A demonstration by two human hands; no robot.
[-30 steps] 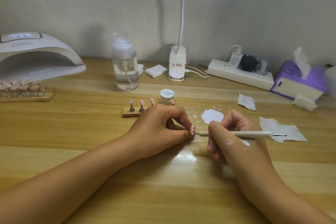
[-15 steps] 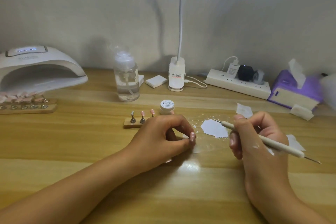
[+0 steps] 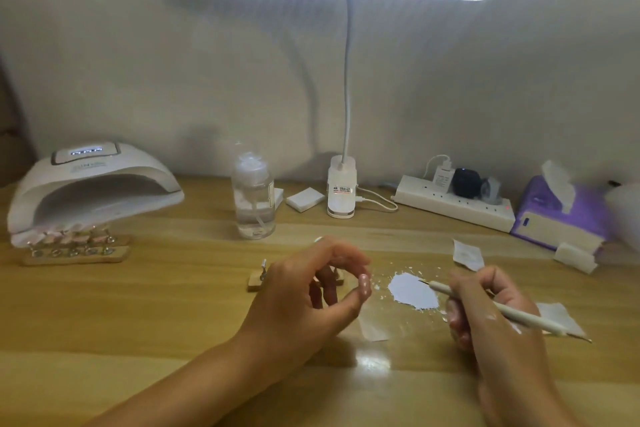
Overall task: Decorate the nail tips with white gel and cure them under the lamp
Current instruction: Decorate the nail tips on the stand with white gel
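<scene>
My left hand [image 3: 311, 298] pinches a small pink nail tip [image 3: 364, 284] dotted with white between thumb and forefinger, raised a little off the table. My right hand [image 3: 488, 319] holds a white dotting pen [image 3: 498, 310]; its thin front end rests at the edge of a puddle of white gel [image 3: 412, 293] on the table. A small wooden nail stand [image 3: 258, 279] lies behind my left hand, mostly hidden. The white curing lamp [image 3: 86, 187] stands at the far left, with a wooden rack of pink nail tips [image 3: 74, 246] at its mouth.
A clear pump bottle [image 3: 254, 198], a small white block [image 3: 304, 199], the desk lamp's base [image 3: 342, 187], a power strip [image 3: 453, 201] and a purple tissue box [image 3: 561, 215] line the back. Paper scraps [image 3: 467, 255] lie right of the gel.
The view has tilted up, bringing the desk lamp's lit head into sight. My left hand has lifted slightly with the nail tip. My right hand moved the pen's end onto the gel puddle.
</scene>
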